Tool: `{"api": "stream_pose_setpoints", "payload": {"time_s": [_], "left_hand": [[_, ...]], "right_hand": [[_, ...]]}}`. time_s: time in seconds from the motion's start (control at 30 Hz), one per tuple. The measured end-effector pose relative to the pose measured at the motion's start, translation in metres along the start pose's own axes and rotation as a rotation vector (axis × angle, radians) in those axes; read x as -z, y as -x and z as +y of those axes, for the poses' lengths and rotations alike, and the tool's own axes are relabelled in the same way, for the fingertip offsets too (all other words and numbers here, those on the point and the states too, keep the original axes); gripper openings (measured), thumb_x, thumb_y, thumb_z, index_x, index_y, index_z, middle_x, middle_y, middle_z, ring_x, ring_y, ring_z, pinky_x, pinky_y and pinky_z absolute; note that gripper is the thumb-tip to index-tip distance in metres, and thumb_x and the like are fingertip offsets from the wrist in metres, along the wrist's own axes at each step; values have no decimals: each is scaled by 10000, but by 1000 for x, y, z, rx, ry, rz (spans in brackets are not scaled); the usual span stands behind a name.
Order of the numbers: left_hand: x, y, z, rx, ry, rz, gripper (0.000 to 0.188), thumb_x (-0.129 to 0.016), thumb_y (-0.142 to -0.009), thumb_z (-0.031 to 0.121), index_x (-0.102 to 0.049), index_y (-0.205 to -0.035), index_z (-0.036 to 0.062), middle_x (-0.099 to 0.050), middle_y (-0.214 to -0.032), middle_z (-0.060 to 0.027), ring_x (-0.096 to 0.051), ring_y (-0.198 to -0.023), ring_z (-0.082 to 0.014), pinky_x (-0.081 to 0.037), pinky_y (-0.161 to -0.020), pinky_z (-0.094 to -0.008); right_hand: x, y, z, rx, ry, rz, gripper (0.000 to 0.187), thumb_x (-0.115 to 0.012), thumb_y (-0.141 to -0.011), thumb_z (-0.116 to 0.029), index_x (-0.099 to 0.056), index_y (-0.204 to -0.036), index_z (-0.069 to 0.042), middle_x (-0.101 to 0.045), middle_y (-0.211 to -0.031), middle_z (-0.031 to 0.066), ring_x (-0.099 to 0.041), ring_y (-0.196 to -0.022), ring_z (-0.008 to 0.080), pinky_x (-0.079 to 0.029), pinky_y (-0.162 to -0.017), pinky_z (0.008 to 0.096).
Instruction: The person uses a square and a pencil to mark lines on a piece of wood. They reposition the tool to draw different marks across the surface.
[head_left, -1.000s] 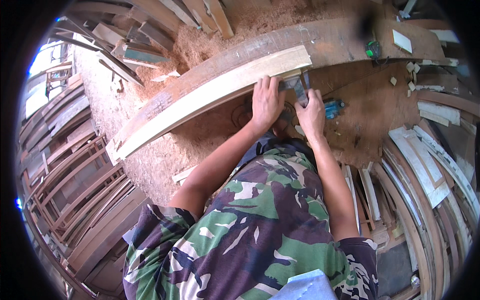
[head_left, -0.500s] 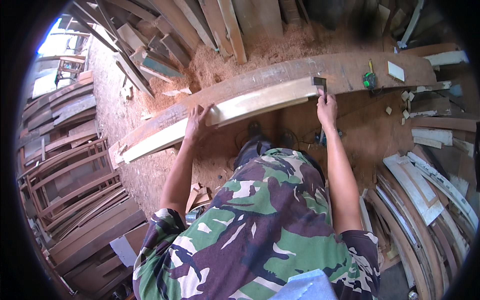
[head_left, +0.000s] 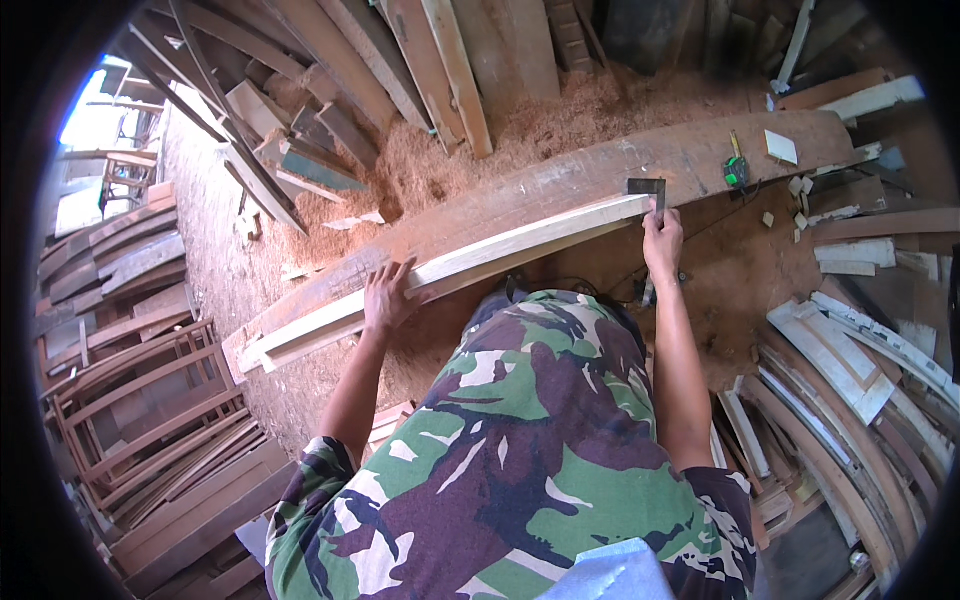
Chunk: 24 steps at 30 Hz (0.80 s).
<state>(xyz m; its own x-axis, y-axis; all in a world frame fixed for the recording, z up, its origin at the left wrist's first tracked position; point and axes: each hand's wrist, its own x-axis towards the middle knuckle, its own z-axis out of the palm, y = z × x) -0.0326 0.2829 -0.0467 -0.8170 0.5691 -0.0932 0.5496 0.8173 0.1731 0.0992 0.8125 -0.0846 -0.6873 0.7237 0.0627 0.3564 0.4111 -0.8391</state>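
Note:
A long pale wooden plank point(head_left: 530, 236) lies slantwise along the near side of a worn wooden bench point(head_left: 590, 160), its narrow edge mostly upward. My left hand point(head_left: 388, 296) grips it left of the middle, fingers over the top and thumb along the near side. At the plank's right end, my right hand point(head_left: 662, 246) is closed on a dark try square point(head_left: 648, 186). The square's blade reaches past that end, over the bench top. My fingers hide part of the tool.
A green and black tape measure point(head_left: 736, 172) and a white rectangular piece point(head_left: 781, 147) lie on the bench's right part. Wood shavings point(head_left: 590, 100) pile up behind it. Stacked frames and boards point(head_left: 150, 400) stand at left, more boards point(head_left: 850, 370) at right.
The plank has rolled in my grip, so its narrow edge now shows on top instead of its broad face. My right hand has shifted slightly right and nearer with the try square.

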Motion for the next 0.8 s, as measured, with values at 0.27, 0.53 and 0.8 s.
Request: {"api": "stream_pose_setpoints", "payload": {"time_s": [0.27, 0.53, 0.8], "left_hand": [[-10, 16, -55, -65, 264, -70, 593, -784, -961, 495, -689, -1477, 218, -720, -1100, -125, -739, -953, -361, -602, -826, -485], [-20, 7, -51, 28, 34, -31, 534, -745, -1008, 443, -667, -1524, 334, -567, -1468, -113, -526, -1369, -347, -393, -1168, -513], [-13, -74, 93, -56, 593, 115, 568, -737, -1037, 320, -596, -1563, 157, -612, -1454, -200, -591, -1332, -420, -487, -1146, -514]], "right_hand": [[-18, -2, -17, 19, 111, -6, 162, -700, -953, -99, -722, -1038, 37, -662, -971, 185, -668, -875, 378, -529, -811, 493], [-38, 25, -34, 19, 301, -65, 198, -756, -925, -75, -695, -1064, 51, -602, -1016, 177, -663, -875, 378, -536, -813, 498], [-28, 75, -91, -20, 304, -137, 730, -891, -863, -99, -585, -1516, 16, -556, -1310, 233, -651, -1181, 458, -547, -1015, 495]]}}
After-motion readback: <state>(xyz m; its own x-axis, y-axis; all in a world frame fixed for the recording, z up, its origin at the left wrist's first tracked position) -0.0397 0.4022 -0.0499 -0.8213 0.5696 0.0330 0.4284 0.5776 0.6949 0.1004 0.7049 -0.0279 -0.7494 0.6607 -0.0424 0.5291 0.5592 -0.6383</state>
